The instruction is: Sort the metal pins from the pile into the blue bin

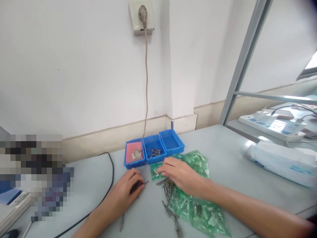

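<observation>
The left hand [128, 188] rests on the counter [223, 145], its fingers curled around a thin dark metal pin [138, 185] whose tip pokes out toward the green bags [195, 201]. The right hand [179, 173] lies palm down on the near edge of those bags, fingers spread flat and loosely open, fingertips touching one small green bag; whether it pinches anything beneath cannot be told.

The green bags are a heap of small clear-green packets, each with short metal parts inside, spreading from under the right hand toward the person's right forearm. Just left of the heap, between the two hands and trailing toward the viewer, lies a scatter of loose metal pins [168, 193]. One more single pin [122, 223] lies apart from the heap, beside the left wrist.

Just beyond the bags stand three blue trays side by side, touching. The left tray [134, 153] holds a pink sheet with a few pale parts on it, the middle tray [154, 148] holds dark pins, and the right tray [171, 141] shows only its blue floor.

A black cable [110, 185] curves over the counter, left of the left hand. A grey cord [146, 76] runs up the wall behind the trays to a wall socket [141, 16]. Far right of the bags lie a white wrapped package [279, 162] and, behind it, a white power strip [272, 125].
</observation>
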Tool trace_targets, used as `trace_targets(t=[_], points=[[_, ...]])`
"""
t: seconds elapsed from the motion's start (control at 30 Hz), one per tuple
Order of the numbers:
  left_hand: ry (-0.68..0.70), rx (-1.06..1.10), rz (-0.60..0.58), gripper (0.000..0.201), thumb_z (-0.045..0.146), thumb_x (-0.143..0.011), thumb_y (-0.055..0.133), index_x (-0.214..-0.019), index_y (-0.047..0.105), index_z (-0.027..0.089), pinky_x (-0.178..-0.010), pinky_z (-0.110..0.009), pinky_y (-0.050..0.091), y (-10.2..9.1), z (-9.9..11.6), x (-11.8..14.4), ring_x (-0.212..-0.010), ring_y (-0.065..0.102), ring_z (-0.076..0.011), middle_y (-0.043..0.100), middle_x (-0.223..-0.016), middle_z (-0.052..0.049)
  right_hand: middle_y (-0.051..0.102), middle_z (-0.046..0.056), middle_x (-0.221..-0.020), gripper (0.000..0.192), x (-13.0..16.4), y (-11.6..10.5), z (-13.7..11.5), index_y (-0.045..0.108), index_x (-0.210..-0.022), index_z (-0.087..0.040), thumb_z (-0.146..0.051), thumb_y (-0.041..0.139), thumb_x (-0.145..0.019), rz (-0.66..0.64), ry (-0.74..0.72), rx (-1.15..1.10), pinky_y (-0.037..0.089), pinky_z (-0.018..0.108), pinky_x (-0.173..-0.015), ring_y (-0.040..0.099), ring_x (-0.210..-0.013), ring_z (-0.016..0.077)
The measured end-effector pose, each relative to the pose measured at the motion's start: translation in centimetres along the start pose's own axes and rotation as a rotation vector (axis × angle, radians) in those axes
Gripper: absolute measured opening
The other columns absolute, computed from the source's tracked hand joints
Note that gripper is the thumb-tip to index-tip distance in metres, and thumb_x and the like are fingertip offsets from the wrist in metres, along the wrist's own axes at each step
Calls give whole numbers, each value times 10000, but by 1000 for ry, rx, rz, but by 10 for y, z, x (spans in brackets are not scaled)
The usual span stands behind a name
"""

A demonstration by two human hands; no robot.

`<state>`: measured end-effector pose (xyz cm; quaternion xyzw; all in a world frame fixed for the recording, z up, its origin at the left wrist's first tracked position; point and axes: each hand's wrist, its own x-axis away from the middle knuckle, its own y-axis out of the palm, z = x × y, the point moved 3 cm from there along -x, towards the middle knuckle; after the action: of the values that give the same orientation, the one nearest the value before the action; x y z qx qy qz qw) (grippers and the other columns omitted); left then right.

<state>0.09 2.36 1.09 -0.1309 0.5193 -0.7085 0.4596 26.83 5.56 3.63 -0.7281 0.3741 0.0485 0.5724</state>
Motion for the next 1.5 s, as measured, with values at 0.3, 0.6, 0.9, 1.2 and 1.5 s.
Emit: trace_targets(t=[0.3,0.6,0.9,1.2,1.5], points=[[-16,-24,-1,98,286,-1114,529,-1156,615,266,-937,-348,543,1,-3,3,-1057,639,-214,641,-1163,-57,665,52,-1002,258,3,5,14,643,-1078,-223,-183,397,-1145,99,189,-59,460,350,-852,599,-915,217],[-50,-44,-14,128,315,-1121,512,-1159,619,256,-903,-358,536,-2,-1,2,-1016,630,-218,642,-1128,-54,669,15,-921,176,1,-1,8,612,-1086,-235,-298,454,-1132,141,413,-336,469,313,-777,608,-828,193],[-40,-39,-14,134,308,-1122,511,-1151,628,250,-898,-357,538,-3,1,1,-1009,630,-217,647,-1115,-55,671,29,-953,118,1,-4,11,641,-1014,-228,-302,583,-1086,235,420,-383,474,321,-760,605,-837,197],[-41,-33,-20,134,305,-1118,516,-1164,632,256,-903,-347,530,-5,2,1,-1011,634,-217,646,-1119,-54,669,20,-931,86,1,-8,15,702,-938,-218,-280,735,-988,302,467,-473,502,320,-774,637,-835,188],[-62,-44,-53,132,309,-1124,510,-1184,615,255,-919,-370,516,-4,0,1,-1025,609,-224,635,-1140,-58,701,26,-904,205,-1,-6,14,706,-994,-221,-408,641,-1046,277,500,-582,491,318,-725,618,-790,190]])
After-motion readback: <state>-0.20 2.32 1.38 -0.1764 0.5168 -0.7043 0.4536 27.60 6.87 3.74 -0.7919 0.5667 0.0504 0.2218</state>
